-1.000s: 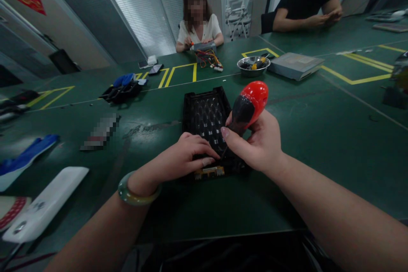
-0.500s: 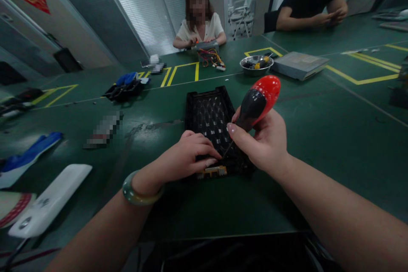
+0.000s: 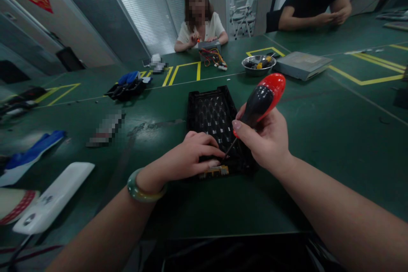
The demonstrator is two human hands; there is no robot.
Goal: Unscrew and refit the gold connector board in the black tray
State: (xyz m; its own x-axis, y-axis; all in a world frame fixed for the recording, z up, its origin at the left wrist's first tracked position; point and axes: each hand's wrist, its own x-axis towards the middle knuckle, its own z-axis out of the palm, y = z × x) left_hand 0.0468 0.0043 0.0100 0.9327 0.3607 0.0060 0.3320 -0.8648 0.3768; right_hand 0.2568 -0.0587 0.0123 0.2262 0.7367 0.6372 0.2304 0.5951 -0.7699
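While the right hand [image 3: 269, 140] grips the screwdriver [image 3: 263, 97], the casing [image 3: 213, 114] lies below.

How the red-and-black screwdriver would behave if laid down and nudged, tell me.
The screwdriver would probably roll in an arc, its rounded handle being far fatter than the thin shaft. It may feel handle-heavy, given that bulk. The glossy finish could make it slightly slippery.

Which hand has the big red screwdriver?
The person's right hand grips the red-and-black screwdriver. The left hand, with the green bangle on its wrist, is at the black frame.
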